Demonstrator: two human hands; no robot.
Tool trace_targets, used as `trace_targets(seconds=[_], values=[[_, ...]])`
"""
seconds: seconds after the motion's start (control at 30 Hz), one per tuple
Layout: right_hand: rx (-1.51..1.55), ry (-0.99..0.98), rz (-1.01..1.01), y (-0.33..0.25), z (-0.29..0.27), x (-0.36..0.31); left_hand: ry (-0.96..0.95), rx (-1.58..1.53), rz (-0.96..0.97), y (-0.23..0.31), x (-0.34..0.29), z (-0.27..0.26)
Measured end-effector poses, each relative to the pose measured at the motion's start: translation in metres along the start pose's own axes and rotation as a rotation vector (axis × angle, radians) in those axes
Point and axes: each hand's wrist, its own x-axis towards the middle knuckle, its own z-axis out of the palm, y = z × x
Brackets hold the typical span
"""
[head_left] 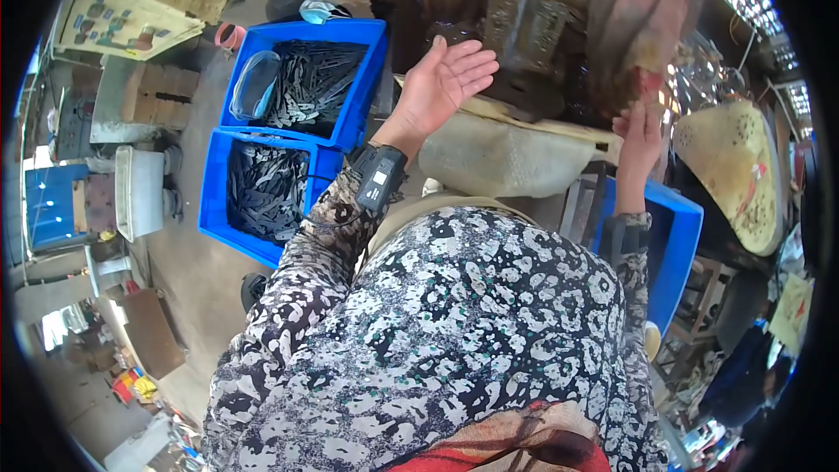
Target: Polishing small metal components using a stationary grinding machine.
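My left hand [446,83] is held palm up over the front of a wet, brown-stained machine bed [524,31], its fingers stretched out and nothing in it. My right hand [641,142] reaches up at the machine's right side, fingers extended. Its fingertips are close to a red patch [647,83] at the lower end of a brown hanging sheet [634,9]; whether they touch it I cannot tell. Below the bed, between my hands, is a pale, worn curved guard [507,157]. Left of my left forearm, two blue bins hold many thin, dark metal strips [310,83].
The far blue bin [376,48] also holds a clear plastic container [254,86]. The near blue bin [210,197] adjoins it. Another blue bin [677,236] stands beside my right forearm. A stained, pale triangular panel [730,170] lies farther right. Shelving and a white tub [140,192] stand across the floor at left.
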Motion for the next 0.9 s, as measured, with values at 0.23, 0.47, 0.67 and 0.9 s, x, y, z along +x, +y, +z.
trace_targets(seconds=[0.23,0.47,0.67,0.9], values=[[0.358,-0.292,0.478,-0.004,0.041,0.047,-0.033,-0.002,-0.073,-0.011,0.003,0.014],[-0.04,-0.593,0.359,0.007,0.092,0.042,-0.006,0.316,0.072,-0.027,-0.014,0.038],[0.469,-0.379,1.016,0.078,0.116,0.077,0.069,0.142,0.066,-0.02,-0.03,0.036],[0.875,-0.102,1.087,0.075,0.15,0.066,0.159,0.135,0.122,-0.018,-0.042,0.037]])
